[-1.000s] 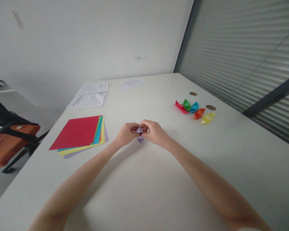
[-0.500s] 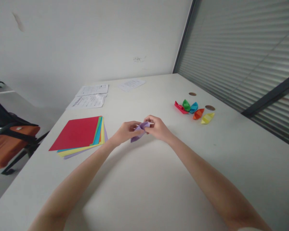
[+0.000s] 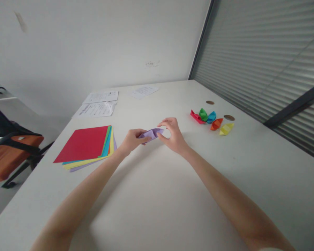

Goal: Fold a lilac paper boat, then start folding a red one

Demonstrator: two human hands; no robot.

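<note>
A purple folded paper boat is held just above the table, its pocket facing up. My left hand grips its left end, thumb on the near side and fingers behind. My right hand is at the boat's right tip, thumb and forefinger parted around it. The thumb seems close to the paper; whether it touches, I cannot tell. Off to the right lie finished paper boats: a red boat, a green boat, a blue boat, an orange boat and a yellow boat.
A fanned stack of coloured paper, red on top, lies on the left of the white table. Printed sheets rest at the back. Two round brown discs are by the blinds. An orange chair stands left.
My right hand has loosened its fingers from the purple boat and lifted slightly. The boat has turned flatter and now shows its open pocket, still in my left hand.
</note>
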